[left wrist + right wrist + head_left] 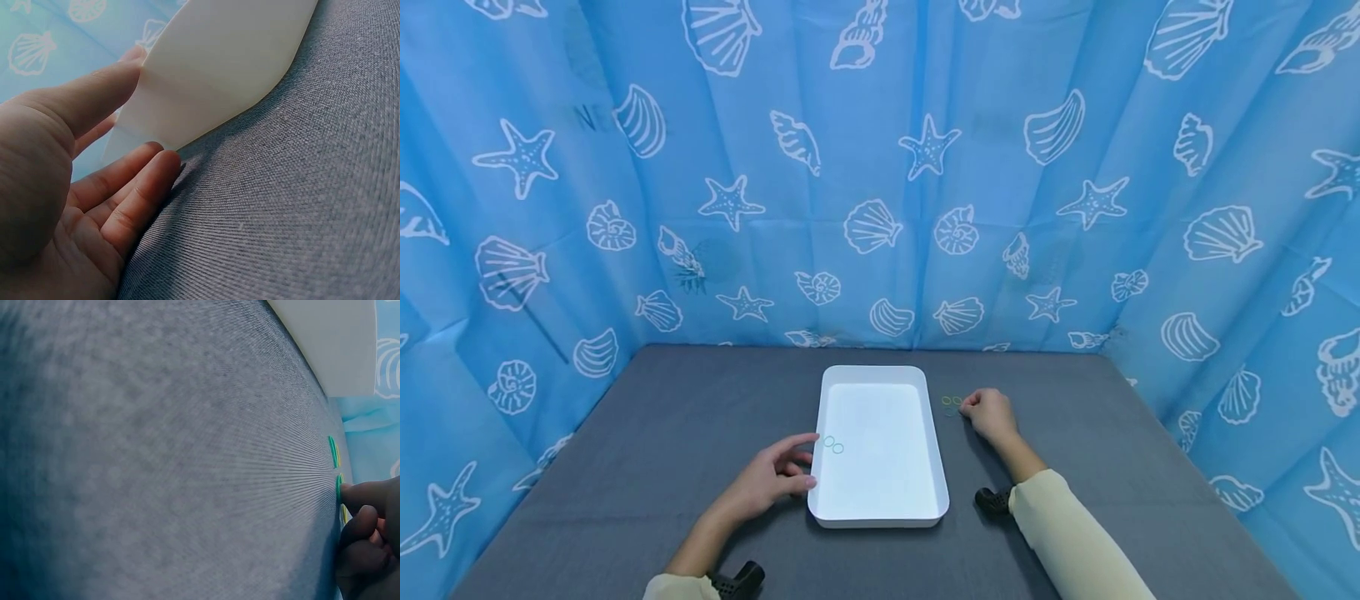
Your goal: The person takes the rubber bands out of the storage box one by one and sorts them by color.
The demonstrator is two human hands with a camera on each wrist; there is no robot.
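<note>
Left of the white tray (880,454), my left hand (775,473) touches its side with fingers loosely spread. In the left wrist view the thumb (106,94) lies at the rim, and other fingertips (165,159) sit low beside the tray's wall (212,69). Two thin green rings (833,445), like small rubber bands, lie inside near the tray's left wall. Right of the tray, my right hand (991,415) has its fingertips down at a small group of yellow and green rings (952,402). One fingertip meets a green ring (339,489); whether it is pinched I cannot tell.
A grey cloth (700,400) covers the table. Behind and at both sides hangs a blue curtain (880,183) with white shell and starfish prints. Dark wrist devices (992,500) sit under both forearms.
</note>
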